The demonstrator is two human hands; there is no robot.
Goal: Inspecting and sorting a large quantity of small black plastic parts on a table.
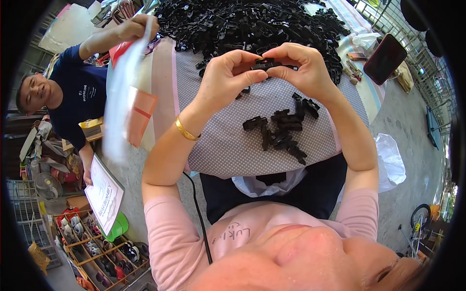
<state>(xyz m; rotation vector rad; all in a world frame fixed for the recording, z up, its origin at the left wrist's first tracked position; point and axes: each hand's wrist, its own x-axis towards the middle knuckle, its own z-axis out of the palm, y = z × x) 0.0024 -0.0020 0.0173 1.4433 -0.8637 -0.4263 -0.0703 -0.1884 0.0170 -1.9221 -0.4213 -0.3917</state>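
Note:
Between both hands, above the table, is a small black plastic clip-like part (265,63). My left hand (229,76), with a gold bracelet on the wrist, pinches its left end between thumb and fingers. From the other side my right hand (307,70) grips it the same way, thumb in front. The fingertips hide some of the part. Just below the hands lies a small loose group of similar black parts (286,127) on the dotted tablecloth (218,140). A large heap of them (242,24) covers the far side of the table.
A dark phone (386,59) stands at the right table edge near small tools (353,72). At the left, another person (80,92) holds a blurred pale sheet (124,97) and a printed paper (104,194). A white bag (390,162) is at right; a cable (198,208) hangs beside me.

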